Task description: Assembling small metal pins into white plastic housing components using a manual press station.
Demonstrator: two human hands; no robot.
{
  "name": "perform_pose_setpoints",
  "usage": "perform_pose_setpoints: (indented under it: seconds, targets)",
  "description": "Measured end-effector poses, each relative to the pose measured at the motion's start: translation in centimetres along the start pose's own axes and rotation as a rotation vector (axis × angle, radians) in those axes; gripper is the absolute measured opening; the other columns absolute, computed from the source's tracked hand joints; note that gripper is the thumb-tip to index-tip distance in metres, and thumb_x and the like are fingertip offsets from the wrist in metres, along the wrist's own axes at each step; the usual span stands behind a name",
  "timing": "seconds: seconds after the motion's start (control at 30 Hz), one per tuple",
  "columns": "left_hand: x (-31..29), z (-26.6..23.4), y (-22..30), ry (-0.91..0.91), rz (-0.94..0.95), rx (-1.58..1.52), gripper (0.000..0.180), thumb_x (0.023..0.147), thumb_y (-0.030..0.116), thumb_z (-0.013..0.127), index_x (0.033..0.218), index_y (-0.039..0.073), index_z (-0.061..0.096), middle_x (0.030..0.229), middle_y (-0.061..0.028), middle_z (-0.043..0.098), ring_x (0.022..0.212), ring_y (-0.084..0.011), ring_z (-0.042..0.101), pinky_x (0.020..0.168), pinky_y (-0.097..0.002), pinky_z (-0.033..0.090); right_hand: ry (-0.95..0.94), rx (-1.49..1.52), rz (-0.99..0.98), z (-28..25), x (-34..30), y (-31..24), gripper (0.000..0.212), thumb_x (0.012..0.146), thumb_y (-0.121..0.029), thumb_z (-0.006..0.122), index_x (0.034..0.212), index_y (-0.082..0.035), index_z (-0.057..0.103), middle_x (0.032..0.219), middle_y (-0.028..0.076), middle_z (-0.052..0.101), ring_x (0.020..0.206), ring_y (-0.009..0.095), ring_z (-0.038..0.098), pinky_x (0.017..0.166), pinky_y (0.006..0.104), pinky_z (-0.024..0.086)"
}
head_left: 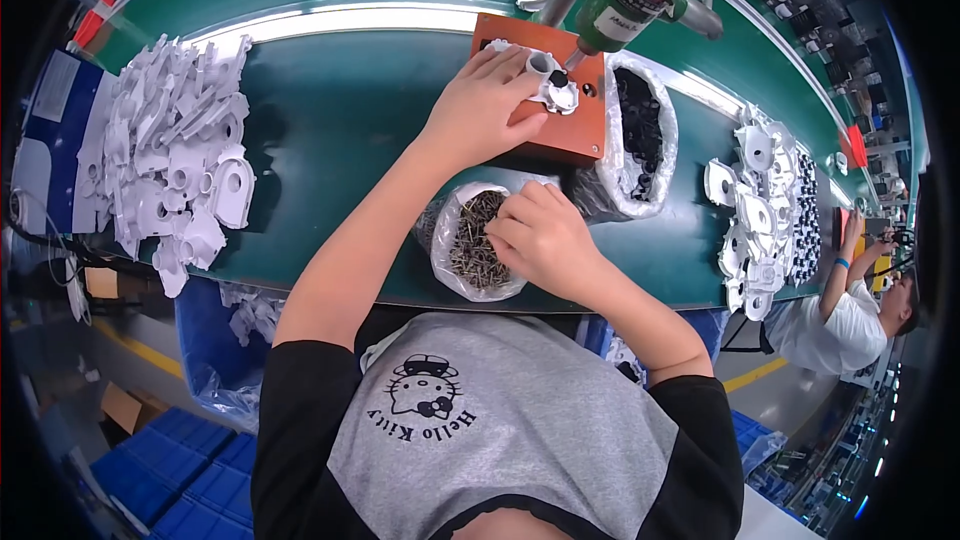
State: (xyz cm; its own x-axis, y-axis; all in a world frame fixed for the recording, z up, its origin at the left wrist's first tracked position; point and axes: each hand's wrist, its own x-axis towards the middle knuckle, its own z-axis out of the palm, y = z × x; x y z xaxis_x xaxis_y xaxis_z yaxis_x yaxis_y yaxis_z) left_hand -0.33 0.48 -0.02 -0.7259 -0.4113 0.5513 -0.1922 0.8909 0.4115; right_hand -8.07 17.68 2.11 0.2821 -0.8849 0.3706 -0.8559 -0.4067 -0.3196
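My left hand (485, 105) lies over a white plastic part (562, 97) seated on an orange block fixture (588, 130). Its fingers hold the part's left side, and the thumb rests near the block's front edge. A black round piece (559, 79) sits on the part, under the tip of a green machine head (625, 2). Below the fixture stands a clear plastic bag of screws (478, 250). My right hand (545, 240) is at the bag's right side, fingers curled together over the screws; whatever is between the fingertips is hidden.
Piled white plastic parts (180, 165) stand at the left. A bag of black pieces (638, 130) sits right of the fixture. More white parts (757, 210) and rows of black pieces (804, 220) lie farther right. A co-worker (835, 325) works at the far right.
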Motion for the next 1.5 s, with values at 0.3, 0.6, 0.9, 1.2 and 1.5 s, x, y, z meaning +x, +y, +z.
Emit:
perform_pose_setpoints:
  seconds: [0.3,0.6,0.9,1.2,1.5]
  targets:
    - [-0.1,0.2,-0.3,0.006,-0.002,-0.003,0.032,0.080,0.029,0.068,0.102,0.006,0.061,0.130,-0.0164,0.054,0.125,-0.0347,0.046,0.110,-0.0448,0.032,-0.010,0.494,0.332,-4.0,1.3,2.7,0.007,0.076,-0.007,0.068,0.082,-0.003,0.067,0.079,0.008,0.061,0.074,0.022,0.060,0.064,0.0309,0.048]
    - [0.1,0.0,0.0,-0.006,-0.011,0.001,0.030,0.081,0.030,0.067,0.101,0.007,0.061,0.132,-0.0161,0.052,0.125,-0.0341,0.046,0.110,-0.0449,0.032,0.267,0.538,0.768,-5.6,3.7,12.1,0.028,0.083,-0.019,0.066,0.093,0.007,0.068,0.083,0.010,0.069,0.077,0.012,0.061,0.072,0.0265,0.047]
    - [0.2,-0.3,0.2,0.004,0.012,0.005,0.029,0.080,0.028,0.068,0.100,0.007,0.061,0.130,-0.0152,0.053,0.123,-0.0339,0.047,0.109,-0.0449,0.033,0.216,0.524,0.700,-4.5,4.7,13.7,0.028,0.081,-0.017,0.064,0.094,0.007,0.068,0.087,0.015,0.069,0.079,0.017,0.062,0.077,0.0281,0.047]
    - [0.1,-0.2,0.0,0.011,0.013,0.004,0.030,0.081,0.029,0.067,0.101,0.007,0.062,0.131,-0.0143,0.053,0.123,-0.0330,0.048,0.109,-0.0448,0.034,0.183,0.559,0.674,-5.0,5.0,14.0,0.025,0.082,-0.015,0.061,0.092,0.007,0.067,0.084,0.010,0.068,0.079,0.015,0.060,0.077,0.0267,0.047]
    - [0.2,-0.1,0.1,0.062,0.032,0.000,0.025,0.078,0.027,0.067,0.091,0.007,0.060,0.121,-0.0157,0.058,0.121,-0.0315,0.051,0.108,-0.0438,0.035,0.107,0.699,0.745,-5.6,5.9,13.8,0.016,0.082,-0.011,0.060,0.084,0.004,0.065,0.083,0.006,0.064,0.076,0.010,0.057,0.072,0.0234,0.045]
